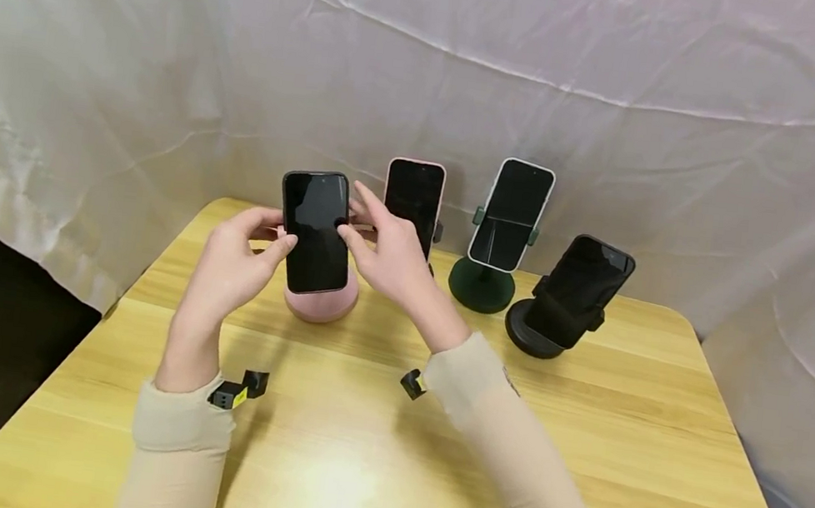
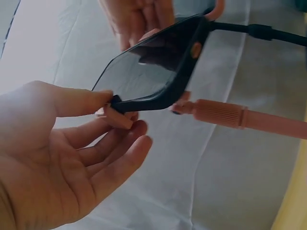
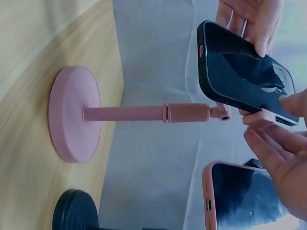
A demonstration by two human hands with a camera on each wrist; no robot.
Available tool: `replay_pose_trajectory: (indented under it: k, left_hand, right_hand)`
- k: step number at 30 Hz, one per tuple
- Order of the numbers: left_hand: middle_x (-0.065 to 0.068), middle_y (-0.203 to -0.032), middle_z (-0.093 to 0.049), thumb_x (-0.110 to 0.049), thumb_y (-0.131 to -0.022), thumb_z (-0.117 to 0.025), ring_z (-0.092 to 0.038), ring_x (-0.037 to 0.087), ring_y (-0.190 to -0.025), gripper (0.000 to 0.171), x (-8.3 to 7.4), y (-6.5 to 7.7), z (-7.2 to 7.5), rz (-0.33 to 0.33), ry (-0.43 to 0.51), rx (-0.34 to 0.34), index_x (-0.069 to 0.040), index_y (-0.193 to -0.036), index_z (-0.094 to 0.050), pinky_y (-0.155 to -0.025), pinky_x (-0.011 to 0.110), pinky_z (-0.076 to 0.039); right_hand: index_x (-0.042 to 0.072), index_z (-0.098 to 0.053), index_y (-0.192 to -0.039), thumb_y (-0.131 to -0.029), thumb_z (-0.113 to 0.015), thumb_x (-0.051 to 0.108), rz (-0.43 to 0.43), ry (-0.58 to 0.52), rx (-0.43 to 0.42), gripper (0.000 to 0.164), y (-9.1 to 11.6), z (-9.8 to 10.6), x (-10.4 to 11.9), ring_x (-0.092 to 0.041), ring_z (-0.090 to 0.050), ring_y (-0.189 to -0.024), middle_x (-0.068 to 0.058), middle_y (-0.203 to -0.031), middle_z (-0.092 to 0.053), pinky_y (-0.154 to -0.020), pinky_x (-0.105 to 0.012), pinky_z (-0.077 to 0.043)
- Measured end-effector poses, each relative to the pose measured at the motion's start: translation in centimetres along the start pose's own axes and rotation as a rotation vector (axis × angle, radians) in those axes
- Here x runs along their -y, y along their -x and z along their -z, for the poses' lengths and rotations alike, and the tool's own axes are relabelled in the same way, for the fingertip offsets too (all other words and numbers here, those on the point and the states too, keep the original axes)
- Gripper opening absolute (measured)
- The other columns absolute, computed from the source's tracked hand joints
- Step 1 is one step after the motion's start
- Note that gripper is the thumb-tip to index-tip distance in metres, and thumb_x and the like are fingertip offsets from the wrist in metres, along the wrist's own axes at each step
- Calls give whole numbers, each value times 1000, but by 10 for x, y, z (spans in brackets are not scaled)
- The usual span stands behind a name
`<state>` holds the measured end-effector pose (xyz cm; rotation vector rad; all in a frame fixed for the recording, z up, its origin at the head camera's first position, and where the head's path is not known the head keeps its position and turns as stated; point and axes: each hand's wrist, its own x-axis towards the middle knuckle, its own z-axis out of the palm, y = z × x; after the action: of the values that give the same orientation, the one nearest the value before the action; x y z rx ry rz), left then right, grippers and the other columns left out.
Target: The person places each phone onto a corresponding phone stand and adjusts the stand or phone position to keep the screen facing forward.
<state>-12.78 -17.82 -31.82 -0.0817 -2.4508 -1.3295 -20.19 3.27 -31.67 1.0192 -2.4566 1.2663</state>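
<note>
A black-cased smartphone [image 1: 315, 243] sits upright, leaning back, in the clamp of a pink phone stand [image 1: 322, 305]. My left hand [image 1: 225, 263] pinches its left edge, thumb at the front and fingers behind. In the left wrist view the thumb lies by a pink clamp arm [image 2: 119, 117] at the phone's edge. At the opposite edge my right hand [image 1: 395, 261] grips, thumb on the screen side. The right wrist view shows its fingers under the other pink clamp arm [image 3: 259, 117], and the stand's round base [image 3: 74, 115] on the table. The phone's back is hidden.
Right of the hands stand a pink-edged phone [image 1: 414, 196], partly behind my right hand, a white-edged phone [image 1: 512, 216] on a dark green stand [image 1: 482, 286], and a black phone [image 1: 579, 290] on a black stand [image 1: 534, 335]. Pale cloth [image 1: 430, 55] hangs behind the wooden table [image 1: 325, 446].
</note>
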Motion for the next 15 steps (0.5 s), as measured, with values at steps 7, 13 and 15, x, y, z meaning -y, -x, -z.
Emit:
replay_pose_trajectory:
  k: [7,13,15]
  left_hand:
    - [18,-125,-61,-15,-94,-76,-62,32,-113,48,14,5,-19,-118,-26,-85,3,-136,-60,-91,50,-56]
    - [22,-146,-47,-20,-93,-77,-49,35,-128,78,30,14,-30,-163,-73,-59,-3,-158,-37,-103,56,-46]
    - [23,-155,-40,-27,-94,-76,-44,37,-137,88,34,17,-31,-147,-118,-32,-4,-163,-27,-108,61,-42]
  right_hand:
    - [0,-51,-151,-102,-67,13,196,94,-226,53,35,23,-15,-27,-62,-128,-12,-148,-60,-105,-41,-53]
    - [0,-59,-144,-97,-74,18,289,332,-361,53,72,53,-37,-35,-55,-136,-16,-151,-56,-115,-45,-44]
    - [-1,-58,-145,-96,-75,20,291,388,-383,56,85,63,-44,-39,-53,-137,-18,-152,-55,-118,-47,-40]
